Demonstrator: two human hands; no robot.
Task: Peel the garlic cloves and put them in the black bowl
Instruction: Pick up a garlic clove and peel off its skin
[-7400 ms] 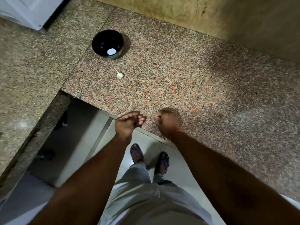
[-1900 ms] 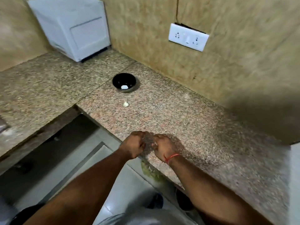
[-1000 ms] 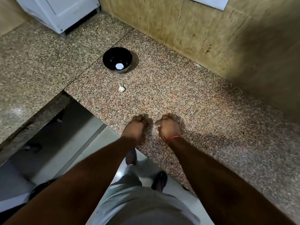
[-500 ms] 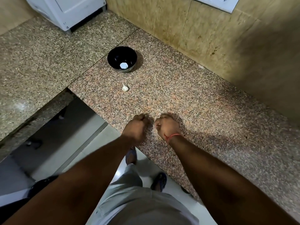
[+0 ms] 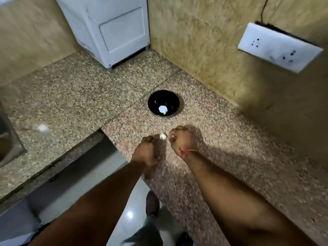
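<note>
The black bowl (image 5: 154, 99) stands on the granite counter (image 5: 221, 139) near the corner, with one peeled white clove (image 5: 163, 109) inside. An unpeeled garlic clove (image 5: 163, 136) lies on the counter just in front of the bowl. My right hand (image 5: 182, 140), with a red thread at the wrist, is curled just right of that clove and pinches a small white garlic clove (image 5: 171, 137) at its fingertips. My left hand (image 5: 144, 151) is a closed fist just below the lying clove; what it may hold is hidden.
A white appliance (image 5: 113, 29) stands in the back corner. A white wall socket (image 5: 278, 47) sits on the right wall. A steel sink edge (image 5: 8, 139) shows at far left. The counter's front edge runs under my left wrist, with floor below.
Both hands have moved forward from the counter's front edge to beside the lying clove and the bowl, and they are a little further apart. The camera has tilted up.
</note>
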